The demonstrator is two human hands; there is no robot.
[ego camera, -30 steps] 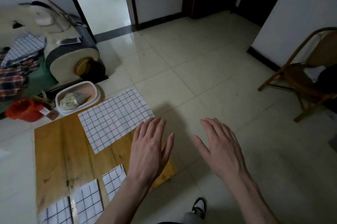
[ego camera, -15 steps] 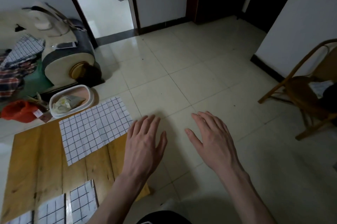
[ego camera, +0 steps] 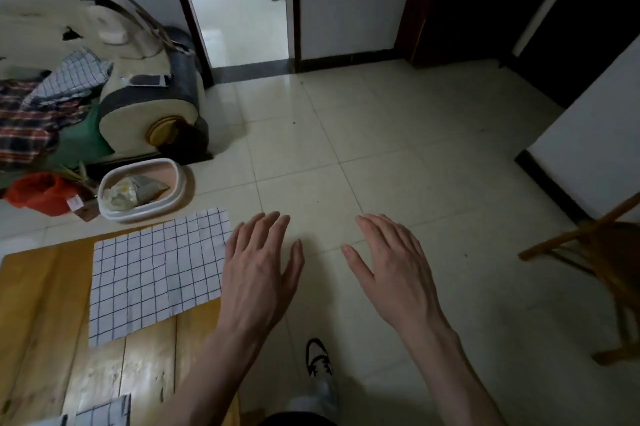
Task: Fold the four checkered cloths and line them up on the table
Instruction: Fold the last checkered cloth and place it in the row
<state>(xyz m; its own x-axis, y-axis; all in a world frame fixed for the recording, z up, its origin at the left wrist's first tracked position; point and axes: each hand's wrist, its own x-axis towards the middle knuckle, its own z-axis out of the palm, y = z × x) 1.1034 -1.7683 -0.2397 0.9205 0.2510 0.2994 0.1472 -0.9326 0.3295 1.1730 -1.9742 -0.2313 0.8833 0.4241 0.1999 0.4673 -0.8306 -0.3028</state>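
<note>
A white checkered cloth (ego camera: pixel 157 271) lies spread flat on the low wooden table (ego camera: pixel 45 314), reaching its far right edge. At the bottom left, a folded checkered cloth (ego camera: pixel 100 411) shows only its corner at the frame edge. My left hand (ego camera: pixel 259 269) hovers palm down with fingers spread, just right of the flat cloth and over the table's right edge. Over the tiled floor, my right hand (ego camera: pixel 391 266) is also open and empty, well right of the table.
A white oval basin (ego camera: pixel 142 190) with wrappers sits on the floor beyond the table, beside a red bag (ego camera: pixel 41 191). A sofa (ego camera: pixel 114 79) with plaid clothes stands at the left. A wooden chair (ego camera: pixel 595 252) is at the right. My shoe (ego camera: pixel 318 360) rests below.
The view has swung right and up, so the table and cloths slid left and down; only one folded cloth's corner still shows. Both hands stay open and empty, side by side.
</note>
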